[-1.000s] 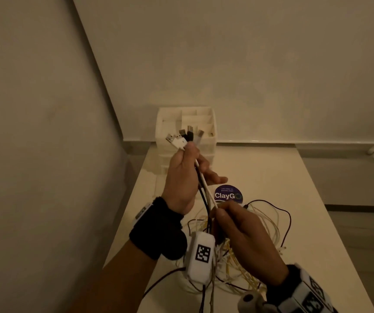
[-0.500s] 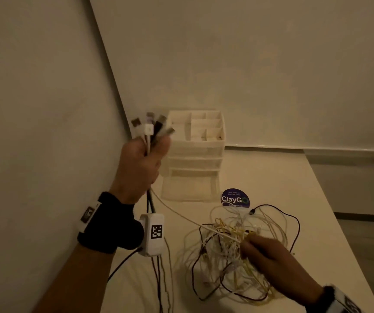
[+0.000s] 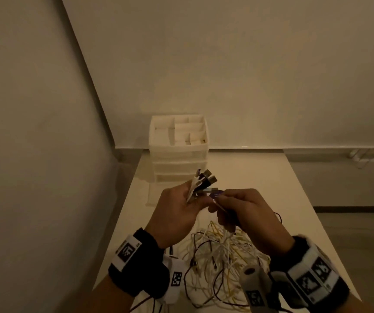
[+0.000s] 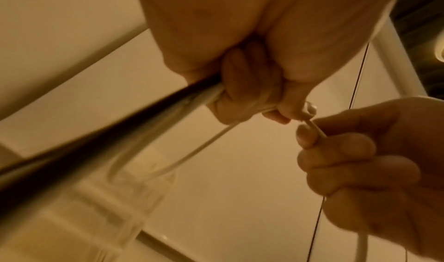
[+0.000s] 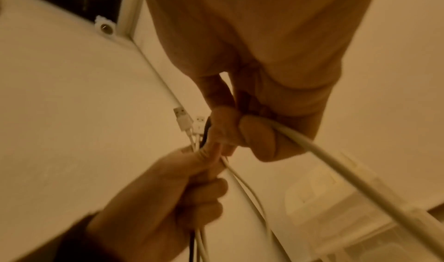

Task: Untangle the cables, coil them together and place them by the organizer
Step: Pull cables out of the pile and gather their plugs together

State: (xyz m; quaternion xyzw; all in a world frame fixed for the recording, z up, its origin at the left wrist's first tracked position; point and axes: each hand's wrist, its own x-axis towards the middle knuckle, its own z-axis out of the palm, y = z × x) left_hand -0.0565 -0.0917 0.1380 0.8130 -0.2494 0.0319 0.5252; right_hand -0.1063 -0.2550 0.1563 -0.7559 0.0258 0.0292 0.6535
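Left hand [image 3: 177, 213] grips the gathered plug ends [image 3: 205, 178] upright, apparently as an anchor, while right hand [image 3: 247, 213] pinches 1 white cable [image 4: 317, 131] beside it, above the tangle [image 3: 222, 263] on the table [image 3: 260, 177], near the organizer [image 3: 178, 152].

We find ourselves in what looks like a plain home or office room, dimly lit in warm yellow. Bare off-white walls [image 3: 226, 64] meet in a corner at the upper left of the head view. A smooth white rectangular table [image 3: 260, 177] is pushed into that corner, carrying a white plastic desk organizer with open compartments and drawers [image 3: 179, 152] at centre frame.
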